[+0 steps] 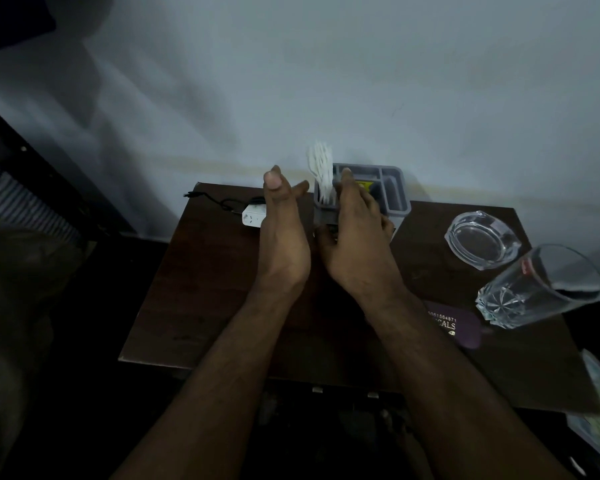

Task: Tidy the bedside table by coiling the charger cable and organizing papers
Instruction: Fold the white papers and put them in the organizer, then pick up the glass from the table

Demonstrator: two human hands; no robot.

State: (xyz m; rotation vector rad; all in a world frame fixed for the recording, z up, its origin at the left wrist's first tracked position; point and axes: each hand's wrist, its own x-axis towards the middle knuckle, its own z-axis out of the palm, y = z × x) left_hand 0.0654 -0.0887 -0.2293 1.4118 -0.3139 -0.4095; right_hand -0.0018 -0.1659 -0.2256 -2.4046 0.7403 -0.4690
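Head view: a grey organizer tray (394, 188) sits at the worktop's (201, 289) 12 o'clock edge, against the wall. Its left compartment holds a bunch of upright white papers (321, 174); something yellow shows in the middle one, mostly hidden. The right hand (355, 233) rests against the tray's front, fingers extended, its grip on nothing I can make out. The left hand (281, 230) hangs released, just beside the tray. At 10 o'clock lie the white charger (253, 216) and its black cable (215, 199), uncoiled. At 3 o'clock stand an empty glass ashtray (482, 239) and drinking glass (534, 289).
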